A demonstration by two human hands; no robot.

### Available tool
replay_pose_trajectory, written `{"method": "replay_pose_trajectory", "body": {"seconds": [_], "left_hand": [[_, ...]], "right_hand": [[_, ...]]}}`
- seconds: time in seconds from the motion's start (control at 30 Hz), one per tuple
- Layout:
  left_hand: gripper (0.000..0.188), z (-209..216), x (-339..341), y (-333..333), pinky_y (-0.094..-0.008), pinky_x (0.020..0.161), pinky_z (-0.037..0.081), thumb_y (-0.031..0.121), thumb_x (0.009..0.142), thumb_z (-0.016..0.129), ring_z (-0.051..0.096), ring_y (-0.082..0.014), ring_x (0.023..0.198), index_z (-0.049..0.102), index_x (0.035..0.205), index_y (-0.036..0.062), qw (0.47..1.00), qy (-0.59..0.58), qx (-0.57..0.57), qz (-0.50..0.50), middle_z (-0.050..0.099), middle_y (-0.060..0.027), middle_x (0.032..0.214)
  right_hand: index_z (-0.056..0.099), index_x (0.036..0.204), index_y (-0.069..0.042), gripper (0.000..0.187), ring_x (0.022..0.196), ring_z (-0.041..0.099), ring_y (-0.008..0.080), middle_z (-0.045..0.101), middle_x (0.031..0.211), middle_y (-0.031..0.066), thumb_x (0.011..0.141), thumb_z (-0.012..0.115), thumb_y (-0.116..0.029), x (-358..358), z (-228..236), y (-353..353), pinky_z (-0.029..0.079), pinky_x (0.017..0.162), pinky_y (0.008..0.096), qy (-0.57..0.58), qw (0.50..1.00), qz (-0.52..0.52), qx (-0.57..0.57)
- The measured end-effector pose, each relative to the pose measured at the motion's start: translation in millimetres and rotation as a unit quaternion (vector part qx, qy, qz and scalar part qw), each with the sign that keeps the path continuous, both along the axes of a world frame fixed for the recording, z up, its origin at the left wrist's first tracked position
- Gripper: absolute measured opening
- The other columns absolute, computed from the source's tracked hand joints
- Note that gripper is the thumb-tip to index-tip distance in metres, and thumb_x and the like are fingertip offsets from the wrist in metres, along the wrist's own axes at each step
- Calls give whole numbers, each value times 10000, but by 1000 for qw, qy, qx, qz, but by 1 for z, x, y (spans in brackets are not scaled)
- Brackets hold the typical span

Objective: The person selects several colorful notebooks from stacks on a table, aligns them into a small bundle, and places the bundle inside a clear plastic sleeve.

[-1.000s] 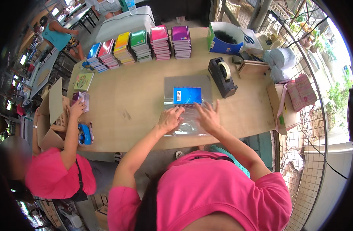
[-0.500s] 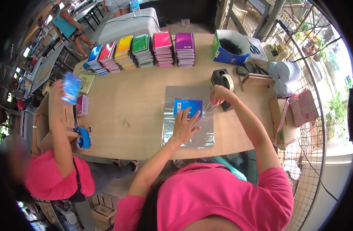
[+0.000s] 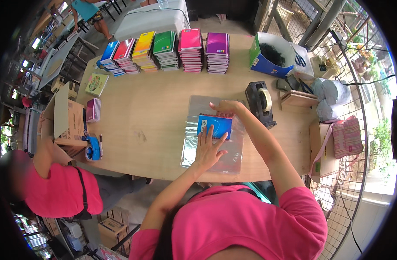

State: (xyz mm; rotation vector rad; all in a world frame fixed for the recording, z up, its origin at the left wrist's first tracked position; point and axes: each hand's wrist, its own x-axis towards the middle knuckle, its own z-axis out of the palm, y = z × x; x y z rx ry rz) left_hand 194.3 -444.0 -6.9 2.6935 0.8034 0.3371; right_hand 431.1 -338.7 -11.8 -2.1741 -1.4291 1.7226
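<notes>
A blue spiral notebook (image 3: 220, 121) lies on a clear plastic sheet (image 3: 190, 149) in front of me. My left hand (image 3: 209, 149) is open, fingers spread, with the fingertips resting on the notebook's lower part. Just above the notebook's spiral edge is my right hand (image 3: 226, 107), a finger stretched to the left and others bent down toward the plastic. Its palm side is hidden, and I see nothing held in it. A black tape dispenser (image 3: 258, 104) with a clear roll stands right of the sheet.
Stacks of coloured notebooks, such as the purple stack (image 3: 217, 54), line the table's far side. A blue-green box (image 3: 272, 63) stands far right. Leftward are a carton (image 3: 70, 119), a blue tape holder (image 3: 93, 148) and small purple notebooks (image 3: 93, 110). A co-worker (image 3: 62, 186) is at left.
My right hand has moved left from the sheet's right side to above the notebook. My left hand stays on the notebook. The co-worker's raised arm and blue item have dropped out of sight.
</notes>
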Motion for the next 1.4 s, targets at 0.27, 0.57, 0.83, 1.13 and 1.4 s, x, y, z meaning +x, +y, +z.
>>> {"method": "replay_pose_trajectory", "body": {"seconds": [0.27, 0.57, 0.83, 1.13, 1.4], "left_hand": [[799, -1, -17, -19, -696, 1088, 265, 446, 827, 737, 201, -554, 1426, 344, 1520, 396, 1000, 19, -4, 9, 200, -251, 1577], [793, 13, -21, -17, -865, 973, 188, 453, 780, 777, 75, -601, 1425, 384, 1470, 479, 993, 76, -73, 46, 164, -168, 1586], [721, 12, -19, -18, -866, 983, 138, 460, 734, 808, 45, -597, 1429, 513, 1392, 472, 994, 55, -82, 50, 188, -140, 1575], [791, 17, -13, -18, -808, 1034, 109, 482, 768, 769, 119, -461, 1477, 428, 1476, 399, 994, 49, -70, 69, 285, -149, 1543], [815, 2, -6, -14, -674, 1099, 212, 467, 813, 739, 335, -402, 1369, 399, 1492, 172, 995, -4, -44, 91, 364, -183, 1448]], "right_hand": [[776, 1070, -88, 894, 976, 688, 320, 723, 1100, 160, 902, 285, -816, -7, 0, -4, 562, 827, 457, -3, 1000, 21, -18], [793, 997, -125, 739, 896, 702, 349, 715, 1100, 186, 925, 377, -731, -9, 1, -11, 576, 758, 430, -54, 993, 69, 81], [673, 731, -91, 177, 933, 575, 328, 600, 905, 90, 819, 573, -209, 6, -68, -35, 494, 733, 504, -290, 796, -45, 530], [672, 723, -109, 78, 820, 683, 313, 702, 821, 66, 655, 705, -130, 26, -26, -8, 508, 740, 459, -187, 905, -40, 380], [756, 803, -105, 175, 799, 710, 282, 724, 808, 97, 657, 673, -150, 43, -3, 16, 564, 740, 383, -66, 933, 75, 346]]}}
